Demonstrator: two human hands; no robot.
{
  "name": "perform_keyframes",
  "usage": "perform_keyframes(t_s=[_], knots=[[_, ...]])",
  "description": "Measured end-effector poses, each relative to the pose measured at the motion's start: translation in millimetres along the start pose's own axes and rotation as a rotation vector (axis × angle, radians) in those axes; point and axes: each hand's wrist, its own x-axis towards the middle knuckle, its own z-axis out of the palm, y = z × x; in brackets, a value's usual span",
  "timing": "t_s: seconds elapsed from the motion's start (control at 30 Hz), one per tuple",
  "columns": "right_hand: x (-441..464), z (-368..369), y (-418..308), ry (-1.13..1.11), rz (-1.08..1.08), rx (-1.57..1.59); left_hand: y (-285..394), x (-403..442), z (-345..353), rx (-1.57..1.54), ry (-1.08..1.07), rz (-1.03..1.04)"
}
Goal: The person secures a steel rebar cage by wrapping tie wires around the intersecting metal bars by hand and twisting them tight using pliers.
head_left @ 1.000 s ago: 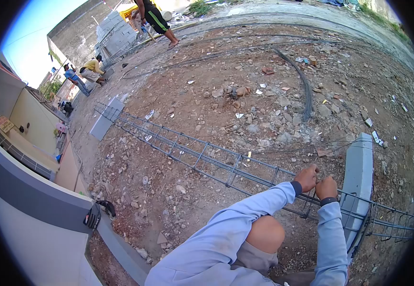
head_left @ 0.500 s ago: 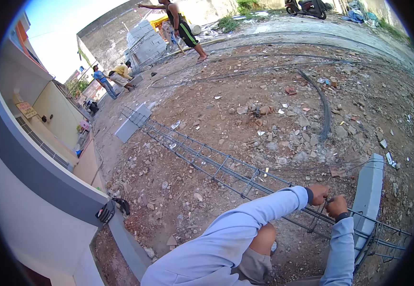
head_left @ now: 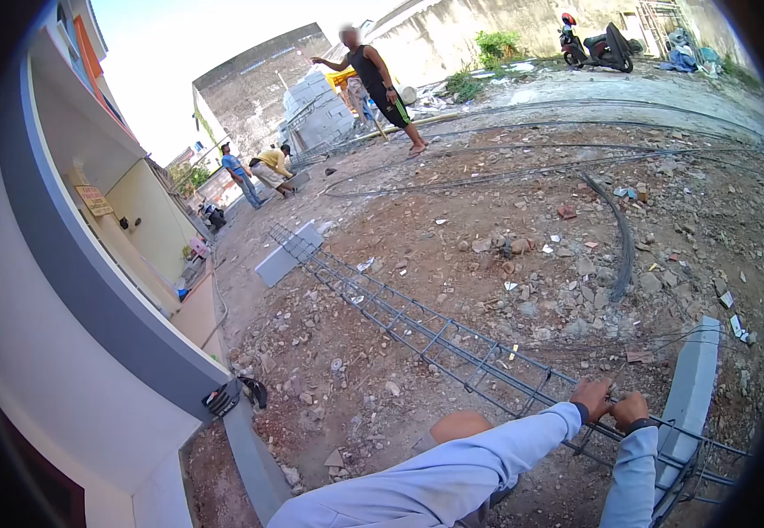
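Observation:
A long steel rebar cage (head_left: 482, 366) with square stirrups runs across the ground from the far left to the lower right. My left hand (head_left: 591, 400) is closed over the cage's upper bars near its right end. Right beside it, my right hand (head_left: 630, 410) is also closed, the two sets of fingers almost touching. What they pinch is too small to make out. Under the cage on the right lies a grey concrete beam (head_left: 695, 374); a second grey block (head_left: 289, 255) supports its far end.
A bundle of thin rods (head_left: 621, 233) lies on the rubble to the right. Long bars stretch behind it. A person in black (head_left: 382, 84) stands with one arm out; two others (head_left: 263, 172) are farther left. Black gloves (head_left: 222, 400) rest by the wall corner.
My view has shifted up and left, so the scene sits lower and farther right. Both hands stay together at the same part of the cage. The standing person's arm is lower.

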Motion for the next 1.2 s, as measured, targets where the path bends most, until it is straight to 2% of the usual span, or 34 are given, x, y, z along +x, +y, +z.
perform_keyframes(t_s=[0.17, 0.2, 0.3, 0.4, 0.53, 0.63, 0.73, 0.87, 1.1, 1.2], knots=[[-20, -27, -35, -0.08, 0.216, 0.213, -15, 4, 38, 0.043, 0.137, 0.014], [-16, -20, -23, -0.055, 0.129, 0.186, -16, 1, 41, 0.065, 0.163, 0.012], [-13, -15, -3, 0.023, 0.042, 0.027, -12, -5, 37, -0.01, 0.156, 0.024], [-26, -27, -12, 0.283, -0.156, -0.205, -10, -4, 37, -0.004, 0.171, 0.027], [-33, -41, -34, 0.381, -0.131, -0.117, -10, -4, 39, -0.056, 0.193, 0.024], [-30, -41, -40, 0.451, -0.239, -0.24, -11, 6, 35, -0.156, 0.188, -0.004], [-24, -41, -51, 0.532, -0.215, -0.271, -10, 15, 29, -0.205, 0.175, -0.062], [-1, -37, -52, 0.54, -0.16, -0.297, -6, 21, 22, -0.227, 0.122, -0.145], [40, -27, -18, 0.356, -0.045, -0.408, 3, 25, 16, -0.138, 0.032, -0.192], [41, -29, -13, 0.256, 0.007, -0.497, -1, 27, 22, -0.169, 0.098, -0.203]])
